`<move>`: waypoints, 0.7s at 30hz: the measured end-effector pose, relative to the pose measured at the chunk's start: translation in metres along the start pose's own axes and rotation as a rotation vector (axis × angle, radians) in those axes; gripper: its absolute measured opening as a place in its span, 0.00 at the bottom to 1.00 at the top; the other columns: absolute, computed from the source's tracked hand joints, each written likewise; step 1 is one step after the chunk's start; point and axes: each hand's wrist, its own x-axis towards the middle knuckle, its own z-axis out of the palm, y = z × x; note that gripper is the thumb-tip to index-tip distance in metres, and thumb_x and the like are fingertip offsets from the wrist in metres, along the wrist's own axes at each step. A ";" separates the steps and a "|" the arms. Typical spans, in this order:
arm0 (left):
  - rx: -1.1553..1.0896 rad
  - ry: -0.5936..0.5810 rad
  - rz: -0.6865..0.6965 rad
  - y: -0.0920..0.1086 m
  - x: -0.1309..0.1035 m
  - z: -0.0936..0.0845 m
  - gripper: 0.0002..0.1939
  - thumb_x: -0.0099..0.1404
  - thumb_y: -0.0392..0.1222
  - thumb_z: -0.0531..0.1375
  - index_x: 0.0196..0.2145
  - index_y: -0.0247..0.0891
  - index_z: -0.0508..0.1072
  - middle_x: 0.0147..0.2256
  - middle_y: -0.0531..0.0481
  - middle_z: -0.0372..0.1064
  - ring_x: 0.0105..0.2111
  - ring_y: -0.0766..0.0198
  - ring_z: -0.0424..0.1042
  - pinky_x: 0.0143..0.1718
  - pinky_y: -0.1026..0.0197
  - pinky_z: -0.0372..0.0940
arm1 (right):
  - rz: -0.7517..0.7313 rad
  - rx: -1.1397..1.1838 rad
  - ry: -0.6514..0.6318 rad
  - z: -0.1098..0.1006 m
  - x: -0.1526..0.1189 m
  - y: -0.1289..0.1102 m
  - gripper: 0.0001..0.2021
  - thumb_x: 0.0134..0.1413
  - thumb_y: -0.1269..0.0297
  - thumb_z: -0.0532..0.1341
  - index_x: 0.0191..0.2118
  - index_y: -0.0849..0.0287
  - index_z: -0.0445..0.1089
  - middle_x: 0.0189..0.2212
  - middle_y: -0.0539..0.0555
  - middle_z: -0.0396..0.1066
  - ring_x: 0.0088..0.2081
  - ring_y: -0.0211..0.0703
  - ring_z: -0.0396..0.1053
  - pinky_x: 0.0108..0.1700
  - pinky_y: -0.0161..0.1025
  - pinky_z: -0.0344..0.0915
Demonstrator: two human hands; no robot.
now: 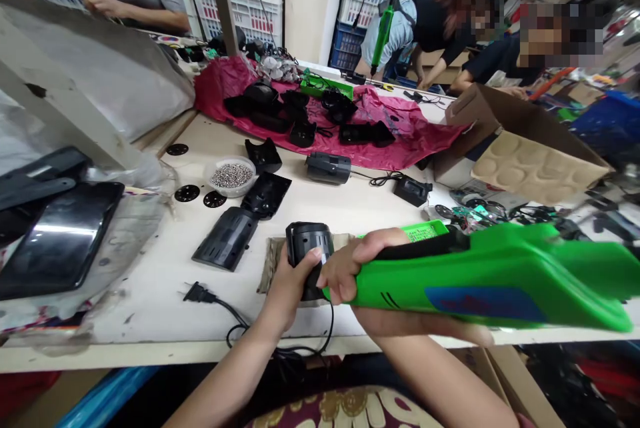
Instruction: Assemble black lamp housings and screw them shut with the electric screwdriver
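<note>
1. Your job looks part-way done: the loose parts near the bowl look left to do. I can't tell which screws are in.
2. The big green tool is right of the bowl and nearer you. Your right hand has its fingers wrapped round it.
3. The black case is also right of the bowl and nearer you. Your left hand has its thumb and fingers pinched on it.
4. Open black shells lie just nearer you than the bowl.
5. The cardboard box is far right of the bowl; I can't tell what's inside.
6. The green tray, right of the bowl, has tiny bits.
7. The bowl has lots of little silver bits.
</note>
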 end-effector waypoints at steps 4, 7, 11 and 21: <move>-0.020 -0.001 0.007 -0.003 0.000 0.000 0.28 0.52 0.52 0.66 0.48 0.38 0.68 0.39 0.47 0.73 0.40 0.55 0.72 0.44 0.54 0.65 | -0.111 -0.006 0.079 0.003 -0.009 0.009 0.11 0.59 0.51 0.58 0.38 0.51 0.71 0.16 0.44 0.63 0.16 0.38 0.62 0.25 0.38 0.67; -0.014 0.006 0.038 -0.004 -0.002 -0.001 0.26 0.53 0.52 0.66 0.46 0.38 0.69 0.38 0.48 0.73 0.41 0.57 0.72 0.44 0.56 0.63 | -0.102 -0.020 0.092 0.000 -0.009 0.004 0.19 0.56 0.42 0.56 0.38 0.51 0.72 0.16 0.44 0.63 0.15 0.40 0.62 0.23 0.40 0.67; -0.011 0.011 0.064 -0.005 -0.003 -0.001 0.26 0.53 0.52 0.66 0.47 0.39 0.69 0.38 0.49 0.73 0.41 0.57 0.71 0.46 0.56 0.62 | -0.105 -0.042 0.074 -0.003 -0.006 -0.002 0.29 0.45 0.30 0.56 0.36 0.52 0.71 0.15 0.45 0.61 0.14 0.40 0.60 0.22 0.42 0.68; 0.008 0.013 0.083 -0.007 -0.008 0.001 0.32 0.49 0.55 0.68 0.49 0.39 0.68 0.41 0.45 0.73 0.42 0.53 0.71 0.45 0.54 0.63 | -0.044 0.063 0.038 0.005 -0.003 0.003 0.37 0.39 0.23 0.51 0.34 0.56 0.69 0.14 0.43 0.60 0.12 0.35 0.56 0.17 0.37 0.63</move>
